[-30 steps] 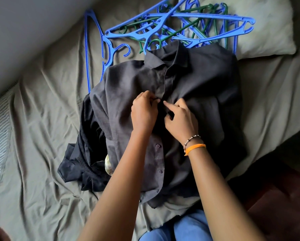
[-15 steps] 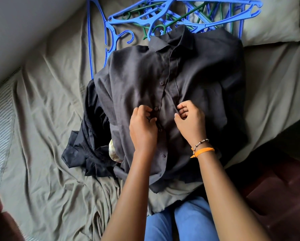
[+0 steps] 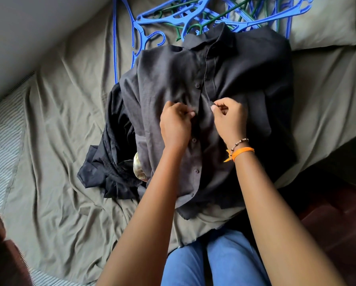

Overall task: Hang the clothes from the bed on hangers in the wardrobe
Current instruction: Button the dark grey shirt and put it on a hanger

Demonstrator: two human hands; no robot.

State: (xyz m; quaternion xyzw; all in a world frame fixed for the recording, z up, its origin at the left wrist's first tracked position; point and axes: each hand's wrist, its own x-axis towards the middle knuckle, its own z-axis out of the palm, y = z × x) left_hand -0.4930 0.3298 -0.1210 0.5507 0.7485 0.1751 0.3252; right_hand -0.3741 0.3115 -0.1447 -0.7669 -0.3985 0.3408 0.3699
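Observation:
A dark grey button shirt (image 3: 245, 65) lies front up on the bed, collar pointing away from me. My left hand (image 3: 176, 124) pinches the left side of its button placket with curled fingers. My right hand (image 3: 229, 118) pinches the right edge of the placket beside it. Under the shirt lies a black garment (image 3: 111, 162) and a bit of pale patterned cloth (image 3: 139, 172). A tangle of blue and green plastic hangers (image 3: 204, 15) lies just beyond the collar.
The olive bedsheet (image 3: 59, 124) is wrinkled all around the pile. A pillow (image 3: 325, 27) sits at the top right. A pale wall (image 3: 28, 27) runs along the upper left. My knees in blue jeans (image 3: 214, 261) touch the bed's front edge.
Both hands slid down the placket toward me, away from the collar, and now pinch the shirt's two front edges slightly apart. The view tilted down, cutting off the hangers.

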